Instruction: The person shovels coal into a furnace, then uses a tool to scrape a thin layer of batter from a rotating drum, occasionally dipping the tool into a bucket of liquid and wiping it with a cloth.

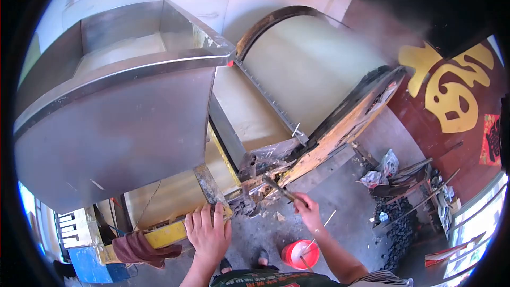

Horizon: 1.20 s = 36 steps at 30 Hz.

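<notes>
My left hand (208, 235) lies with fingers stretched out over the yellow wooden beam (159, 236), at its corner with a greyish board (208, 182). My right hand (309, 213) is closed around the near end of a short, dark, stick-like handle (280, 188). Its far end reaches up to the crusty lower edge of the machine frame (249, 172). Past that edge, a broad pale sheet (319, 64) curves over a drum-like part, with a metal crossbar (271, 101) along its near side. Below my right hand stands a red bucket (287, 255) with whitish contents and a stick in it.
A large steel tank (117, 122) rises at the left. A brown cloth (141, 250) hangs over the yellow beam. Black coal-like lumps (396, 234), plastic bags (390, 163) and wood pieces lie on the floor at right. Steam or smoke drifts at the upper right.
</notes>
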Motion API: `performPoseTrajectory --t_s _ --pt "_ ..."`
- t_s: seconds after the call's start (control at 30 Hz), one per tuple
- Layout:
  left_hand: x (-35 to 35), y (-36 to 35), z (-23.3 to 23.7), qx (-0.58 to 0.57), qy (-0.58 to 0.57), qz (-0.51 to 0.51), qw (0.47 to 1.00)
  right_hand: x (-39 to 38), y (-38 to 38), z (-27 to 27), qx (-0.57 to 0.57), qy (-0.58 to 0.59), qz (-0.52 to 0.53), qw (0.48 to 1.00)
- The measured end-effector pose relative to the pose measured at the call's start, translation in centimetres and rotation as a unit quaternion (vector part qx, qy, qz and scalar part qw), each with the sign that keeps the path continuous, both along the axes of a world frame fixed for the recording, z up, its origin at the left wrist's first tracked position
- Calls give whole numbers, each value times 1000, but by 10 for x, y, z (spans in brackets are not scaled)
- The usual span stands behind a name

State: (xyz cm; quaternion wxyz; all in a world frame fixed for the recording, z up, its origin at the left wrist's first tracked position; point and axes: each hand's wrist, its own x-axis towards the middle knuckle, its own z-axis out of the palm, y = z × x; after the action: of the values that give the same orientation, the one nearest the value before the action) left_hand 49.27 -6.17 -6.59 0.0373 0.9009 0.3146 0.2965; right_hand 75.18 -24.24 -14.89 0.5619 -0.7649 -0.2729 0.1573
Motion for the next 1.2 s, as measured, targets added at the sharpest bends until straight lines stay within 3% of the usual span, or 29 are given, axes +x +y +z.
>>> performPoseTrajectory --t_s 0.2,0.27,0.3,0.37,0.47,0.7,0.93,1.2 --pt "8 -7 6 -2 8 36 999 42 19 13 19 -17 -10 1000" --pt "11 -6 5 21 -7 48 999 51 27 21 -19 -160 0 987" --pt "13 -6 5 23 -4 51 998 56 31 21 -17 -157 2 987" --pt "16 -7 4 27 -11 61 998 65 38 19 -55 -326 0 944" --pt "18 -10 5 16 5 74 997 69 51 21 -142 -387 30 911" --pt "22 -10 0 20 12 86 996 86 75 6 -142 -492 122 850" --pt "27 -12 4 38 12 92 995 75 78 -14 -170 -522 157 821" --pt "30 -13 5 55 22 83 995 77 67 -10 -181 -428 157 871"
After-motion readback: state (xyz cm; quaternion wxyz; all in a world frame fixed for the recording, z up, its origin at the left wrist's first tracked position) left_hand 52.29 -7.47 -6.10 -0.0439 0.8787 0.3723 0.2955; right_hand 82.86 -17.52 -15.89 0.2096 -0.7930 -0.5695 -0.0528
